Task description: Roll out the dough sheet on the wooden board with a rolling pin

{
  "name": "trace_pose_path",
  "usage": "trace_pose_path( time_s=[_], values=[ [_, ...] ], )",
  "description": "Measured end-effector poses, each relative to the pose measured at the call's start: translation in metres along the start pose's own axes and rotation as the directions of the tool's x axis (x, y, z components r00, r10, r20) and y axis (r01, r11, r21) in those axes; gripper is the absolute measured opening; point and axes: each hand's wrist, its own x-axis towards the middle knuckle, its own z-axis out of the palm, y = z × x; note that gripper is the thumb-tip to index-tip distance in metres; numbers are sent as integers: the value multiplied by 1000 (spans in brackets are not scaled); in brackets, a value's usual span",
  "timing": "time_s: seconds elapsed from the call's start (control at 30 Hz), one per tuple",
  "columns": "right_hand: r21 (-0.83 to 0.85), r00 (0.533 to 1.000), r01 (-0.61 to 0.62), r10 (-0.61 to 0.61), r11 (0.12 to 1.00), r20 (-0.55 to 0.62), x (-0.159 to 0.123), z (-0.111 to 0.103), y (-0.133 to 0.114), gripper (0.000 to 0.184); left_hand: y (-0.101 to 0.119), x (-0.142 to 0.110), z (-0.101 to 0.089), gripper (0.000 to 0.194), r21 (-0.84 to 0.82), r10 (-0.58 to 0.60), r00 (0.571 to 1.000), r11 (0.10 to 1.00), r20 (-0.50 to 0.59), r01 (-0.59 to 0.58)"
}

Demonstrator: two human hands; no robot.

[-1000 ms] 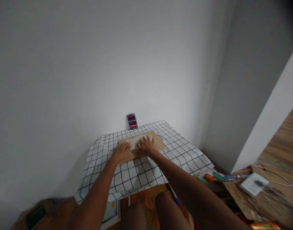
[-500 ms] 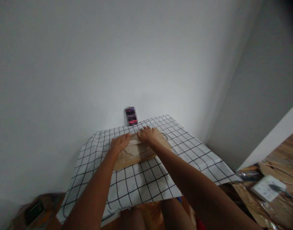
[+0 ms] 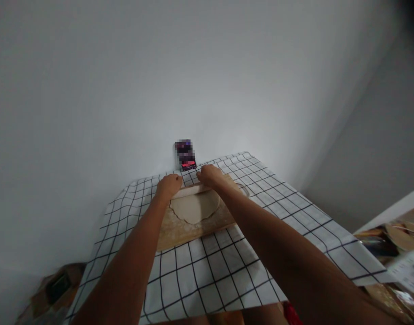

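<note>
A pale rolling pin [image 3: 190,191] lies across the far part of a flattened sheet of dough [image 3: 195,208]. My left hand [image 3: 170,184] is closed around the pin's left end, and my right hand [image 3: 210,175] grips its right end; both ends are hidden by my fingers. Under the dough is a wooden board [image 3: 174,237] dusted with flour. The dough spreads toward me from the pin, with a wavy near edge.
The board rests on a table with a white, black-checked cloth [image 3: 207,280]. A phone with a blurred screen [image 3: 185,155] leans against the wall behind. Boxes [image 3: 59,286] stand low at the left; a white power strip [image 3: 410,271] is at the lower right.
My hands have gone from lying flatter over the pin to fingers curled around its ends. The pin sits nearer the dough's far edge, baring more dough. The camera view has shifted slightly.
</note>
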Motion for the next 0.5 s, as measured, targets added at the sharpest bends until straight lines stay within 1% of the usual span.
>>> trace_pose_path(
  time_s=[0.07,0.13,0.33,0.5],
  values=[
    [-9,1000,-2,2,1000,-25,7,2,1,42,-1,4,1,42,11,-18,1000,1000,-19,18],
    [-33,999,7,-8,999,-52,13,3,0,40,-3,7,2,38,8,-30,999,1000,-31,31],
    [-88,995,34,-42,996,-86,22,4,-3,40,-4,10,4,36,-19,-50,997,999,-65,49],
    [-107,995,62,-70,992,-68,28,5,-3,41,-2,5,4,37,-39,-53,997,998,-60,50]
  ],
)
